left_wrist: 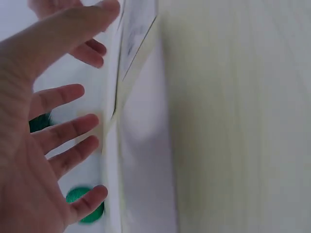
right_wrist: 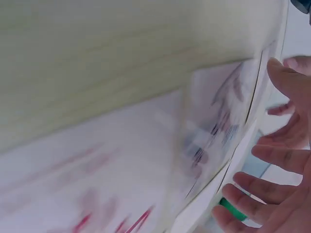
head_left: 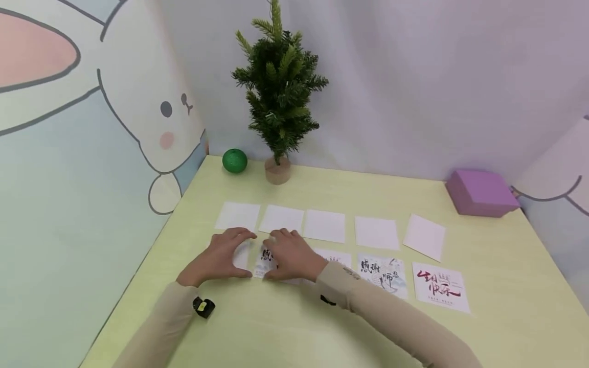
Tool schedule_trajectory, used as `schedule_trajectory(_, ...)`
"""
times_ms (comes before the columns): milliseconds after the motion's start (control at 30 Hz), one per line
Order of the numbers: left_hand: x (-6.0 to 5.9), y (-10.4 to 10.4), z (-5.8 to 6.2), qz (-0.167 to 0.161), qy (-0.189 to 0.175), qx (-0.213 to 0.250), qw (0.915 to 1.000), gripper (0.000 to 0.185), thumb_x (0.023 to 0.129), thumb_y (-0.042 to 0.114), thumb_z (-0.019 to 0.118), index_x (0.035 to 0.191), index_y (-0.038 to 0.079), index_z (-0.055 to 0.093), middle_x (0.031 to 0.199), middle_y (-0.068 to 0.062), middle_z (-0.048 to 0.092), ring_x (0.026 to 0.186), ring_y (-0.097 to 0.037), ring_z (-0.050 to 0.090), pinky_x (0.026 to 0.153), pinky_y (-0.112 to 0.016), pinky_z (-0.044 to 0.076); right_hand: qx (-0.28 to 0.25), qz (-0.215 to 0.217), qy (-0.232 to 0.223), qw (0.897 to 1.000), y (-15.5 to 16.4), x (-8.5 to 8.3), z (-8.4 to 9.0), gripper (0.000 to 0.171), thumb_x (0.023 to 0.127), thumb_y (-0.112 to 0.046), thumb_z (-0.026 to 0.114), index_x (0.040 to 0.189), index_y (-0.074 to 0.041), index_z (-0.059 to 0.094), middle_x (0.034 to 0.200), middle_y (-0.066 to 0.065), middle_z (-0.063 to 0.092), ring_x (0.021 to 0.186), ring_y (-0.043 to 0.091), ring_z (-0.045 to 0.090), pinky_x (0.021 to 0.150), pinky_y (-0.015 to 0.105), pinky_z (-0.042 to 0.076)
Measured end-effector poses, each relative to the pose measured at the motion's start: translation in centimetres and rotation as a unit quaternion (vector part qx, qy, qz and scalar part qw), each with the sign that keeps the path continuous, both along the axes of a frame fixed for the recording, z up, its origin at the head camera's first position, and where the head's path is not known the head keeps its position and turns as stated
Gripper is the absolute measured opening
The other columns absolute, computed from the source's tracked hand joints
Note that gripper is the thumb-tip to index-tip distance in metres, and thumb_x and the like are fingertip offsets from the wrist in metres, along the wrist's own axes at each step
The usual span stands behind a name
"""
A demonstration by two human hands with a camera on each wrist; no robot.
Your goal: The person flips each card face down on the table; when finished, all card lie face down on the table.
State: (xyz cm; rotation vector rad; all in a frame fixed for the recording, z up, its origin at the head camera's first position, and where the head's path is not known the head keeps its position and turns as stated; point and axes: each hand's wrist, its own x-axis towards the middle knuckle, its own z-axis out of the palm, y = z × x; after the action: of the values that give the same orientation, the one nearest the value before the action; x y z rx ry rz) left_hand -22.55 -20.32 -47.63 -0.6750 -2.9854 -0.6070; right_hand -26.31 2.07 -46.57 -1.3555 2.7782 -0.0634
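Note:
In the head view my left hand (head_left: 218,258) hovers over the leftmost card (head_left: 241,254) of the front row, fingers spread and slightly bent. That card's face looks plain white in the left wrist view, apart from the fingers (left_wrist: 73,131). My right hand (head_left: 294,257) is above a card with black brush characters (head_left: 264,266), partly covering it and its right-hand neighbour, a card with red print (head_left: 333,255). Nothing shows between the right fingers (right_wrist: 272,189). Further right lie another black-lettered card (head_left: 382,276) and a red-lettered card (head_left: 442,286).
Behind runs a row of several blank white cards, among them a tilted one (head_left: 425,237) at its right end. Along the back stand a green ball (head_left: 234,161), a small artificial fir tree (head_left: 280,92) and a purple box (head_left: 483,191). A rabbit-patterned wall borders the table's left.

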Motion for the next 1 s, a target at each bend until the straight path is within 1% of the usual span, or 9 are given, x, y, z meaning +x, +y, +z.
schedule_trajectory(133, -0.6, 2.0, -0.3, -0.032, -0.009, -0.045, 0.9984, 0.093, 0.060, 0.049, 0.087, 0.138, 0.016, 0.049, 0.144, -0.009, 0.046, 0.134, -0.027, 0.041, 0.089, -0.047, 0.035, 0.012, -0.023, 0.014, 1.000, 2.6, 0.1, -0.1, 0.087, 0.067, -0.069, 0.073, 0.132, -0.013, 0.053, 0.123, 0.005, 0.059, 0.111, 0.022, 0.053, 0.091, 0.040, 0.046)
schedule_trajectory(233, -0.8, 2.8, -0.1, -0.029, -0.007, -0.065, 0.9974, 0.094, 0.058, 0.049, 0.088, 0.137, 0.015, 0.051, 0.142, -0.007, 0.049, 0.132, -0.024, 0.044, 0.090, -0.046, 0.034, 0.003, -0.014, 0.020, 1.000, 3.3, 0.3, -0.3, 0.092, 0.067, -0.070, 0.073, 0.132, -0.010, 0.052, 0.117, 0.006, 0.059, 0.105, 0.022, 0.053, 0.087, 0.038, 0.046)
schedule_trajectory(333, -1.0, 3.4, -0.1, -0.030, 0.002, -0.073, 0.9969, 0.092, 0.056, 0.048, 0.089, 0.134, 0.014, 0.054, 0.137, -0.003, 0.053, 0.126, -0.020, 0.049, 0.088, -0.044, 0.034, -0.003, -0.009, 0.019, 1.000, 3.6, 0.5, -0.5, 0.096, 0.067, -0.069, 0.073, 0.136, -0.007, 0.049, 0.114, 0.007, 0.058, 0.102, 0.022, 0.052, 0.086, 0.037, 0.045)
schedule_trajectory(467, -1.2, 4.3, -0.4, -0.048, 0.013, -0.073, 0.9961, 0.091, 0.057, 0.050, 0.088, 0.133, 0.012, 0.055, 0.132, -0.003, 0.056, 0.121, -0.020, 0.051, 0.086, -0.043, 0.034, -0.004, -0.020, 0.004, 1.000, 4.0, 0.7, -0.7, 0.101, 0.063, -0.066, 0.078, 0.139, -0.006, 0.048, 0.109, 0.007, 0.054, 0.098, 0.020, 0.048, 0.084, 0.034, 0.044)
schedule_trajectory(600, -1.3, 4.8, -0.8, -0.047, 0.009, -0.076, 0.9960, 0.091, 0.058, 0.051, 0.087, 0.133, 0.011, 0.055, 0.132, -0.005, 0.056, 0.123, -0.021, 0.050, 0.085, -0.043, 0.035, -0.016, -0.022, -0.032, 0.999, 4.4, 0.8, -0.7, 0.102, 0.061, -0.061, 0.082, 0.139, -0.004, 0.047, 0.109, 0.008, 0.047, 0.096, 0.018, 0.044, 0.084, 0.030, 0.045)
schedule_trajectory(700, -1.2, 5.1, -0.8, -0.042, 0.009, -0.078, 0.9960, 0.092, 0.057, 0.052, 0.087, 0.134, 0.012, 0.055, 0.133, -0.003, 0.055, 0.123, -0.019, 0.049, 0.086, -0.043, 0.034, -0.019, -0.017, -0.035, 0.999, 4.5, 1.0, -0.6, 0.107, 0.061, -0.057, 0.082, 0.143, -0.001, 0.042, 0.111, 0.010, 0.046, 0.096, 0.018, 0.043, 0.084, 0.028, 0.047)
schedule_trajectory(767, -1.2, 5.6, -0.8, -0.052, 0.017, -0.073, 0.9958, 0.095, 0.056, 0.054, 0.087, 0.135, 0.013, 0.053, 0.134, -0.002, 0.054, 0.123, -0.019, 0.049, 0.087, -0.043, 0.034, -0.020, -0.014, -0.021, 0.999, 4.6, 1.1, -0.5, 0.111, 0.062, -0.056, 0.081, 0.146, 0.000, 0.035, 0.112, 0.010, 0.046, 0.096, 0.018, 0.044, 0.085, 0.028, 0.047)
schedule_trajectory(867, -1.2, 6.7, -0.4, -0.090, 0.047, -0.059, 0.9931, 0.097, 0.057, 0.056, 0.085, 0.137, 0.013, 0.051, 0.135, -0.002, 0.053, 0.122, -0.019, 0.048, 0.089, -0.044, 0.035, -0.033, -0.014, 0.000, 0.999, 4.7, 1.1, -0.1, 0.120, 0.063, -0.057, 0.078, 0.151, 0.001, 0.022, 0.112, 0.010, 0.048, 0.097, 0.018, 0.046, 0.087, 0.028, 0.047)
schedule_trajectory(1000, -1.4, 8.1, 0.3, -0.122, 0.094, -0.062, 0.9861, 0.097, 0.059, 0.057, 0.083, 0.137, 0.011, 0.049, 0.134, -0.003, 0.054, 0.118, -0.019, 0.050, 0.089, -0.045, 0.037, -0.070, -0.031, -0.018, 0.997, 5.2, 1.2, 0.5, 0.125, 0.064, -0.054, 0.080, 0.153, 0.000, 0.012, 0.115, 0.011, 0.049, 0.100, 0.019, 0.049, 0.088, 0.029, 0.049)
